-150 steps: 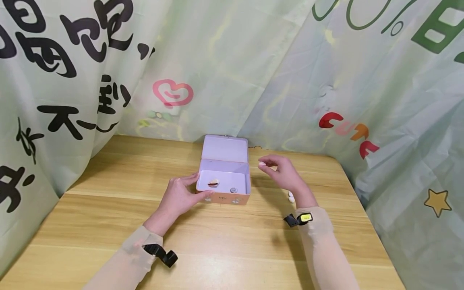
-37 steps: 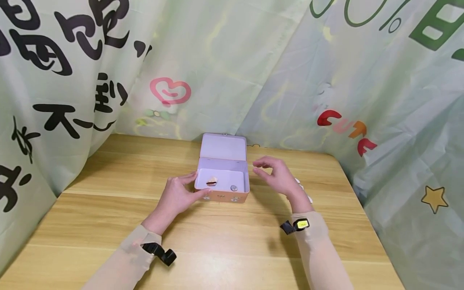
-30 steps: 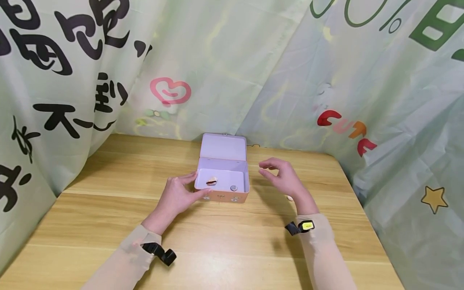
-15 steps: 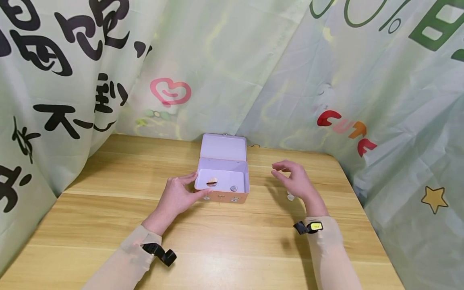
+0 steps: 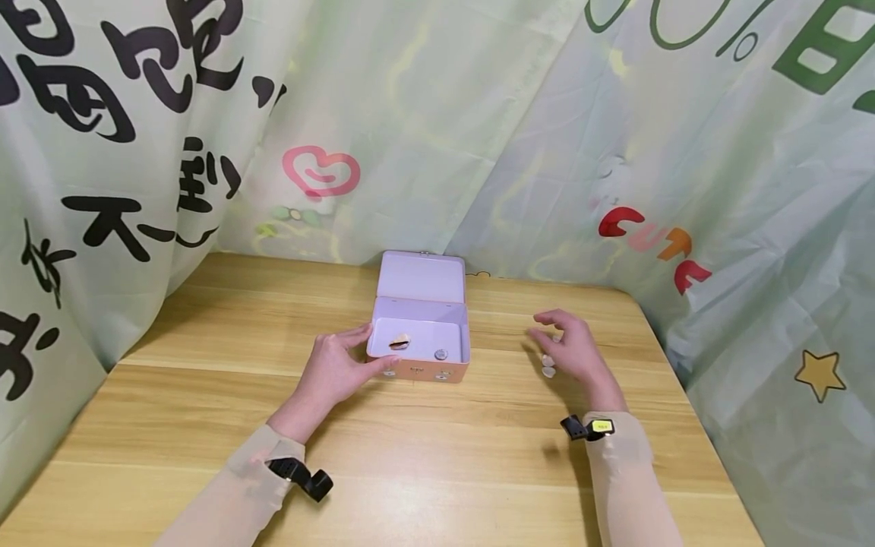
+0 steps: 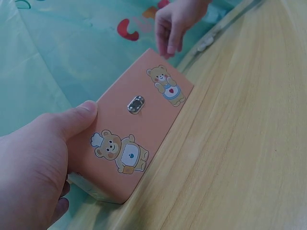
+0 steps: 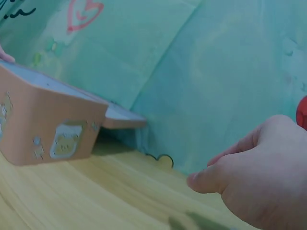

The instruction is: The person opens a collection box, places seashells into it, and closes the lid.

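A small tin box [image 5: 418,371] stands with its lid tipped back, lavender inside and orange-pink outside with bear pictures. My left hand [image 5: 338,372] grips its near left corner, thumb at the front face in the left wrist view and fingers round the side. Inside lie a brownish shell [image 5: 399,343] and a small round grey piece [image 5: 440,355]. To the right of the box my right hand [image 5: 576,351] is above the table, fingers loosely bent and thumb apart, nothing visible between them. Several small whitish shell-like pieces [image 5: 548,371] lie beneath and beside it, partly hidden by the hand.
The wooden table [image 5: 424,463] runs back to a printed curtain [image 5: 424,152] that hangs close behind the box lid. A metal clasp [image 6: 136,104] sits on the box's front face.
Five seconds ago my right hand pinched a small whitish piece beside the box; now its fingers look empty. Lately it has moved right and nearer, towards the whitish pieces. My left hand keeps its grip.
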A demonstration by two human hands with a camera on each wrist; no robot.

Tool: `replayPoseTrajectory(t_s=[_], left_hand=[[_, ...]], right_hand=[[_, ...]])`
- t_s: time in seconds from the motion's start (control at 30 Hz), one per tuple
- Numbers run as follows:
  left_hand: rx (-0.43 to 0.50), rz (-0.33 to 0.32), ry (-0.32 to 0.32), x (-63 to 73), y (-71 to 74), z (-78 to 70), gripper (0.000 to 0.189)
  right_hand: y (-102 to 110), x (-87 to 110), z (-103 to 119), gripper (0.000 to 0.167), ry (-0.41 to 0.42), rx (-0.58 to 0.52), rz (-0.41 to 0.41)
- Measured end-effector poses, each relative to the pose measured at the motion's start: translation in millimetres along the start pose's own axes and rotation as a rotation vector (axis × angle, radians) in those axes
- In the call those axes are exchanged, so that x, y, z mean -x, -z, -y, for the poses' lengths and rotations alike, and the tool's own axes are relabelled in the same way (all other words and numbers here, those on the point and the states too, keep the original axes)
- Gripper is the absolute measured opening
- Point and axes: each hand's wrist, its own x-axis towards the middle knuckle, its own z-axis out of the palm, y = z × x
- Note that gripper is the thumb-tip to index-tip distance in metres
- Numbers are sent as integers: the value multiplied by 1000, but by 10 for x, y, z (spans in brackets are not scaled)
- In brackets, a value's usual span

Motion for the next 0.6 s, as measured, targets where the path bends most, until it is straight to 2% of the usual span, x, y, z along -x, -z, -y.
replayPoseTrajectory(t_s=[0.27, 0.6], left_hand=[[-11, 6, 18, 3, -2, 5, 83], [5, 12, 27, 11, -10, 16, 84]], right_hand=[[-25, 71, -192, 46, -15, 38, -8], [-11, 135, -341, 45, -98, 74, -69]])
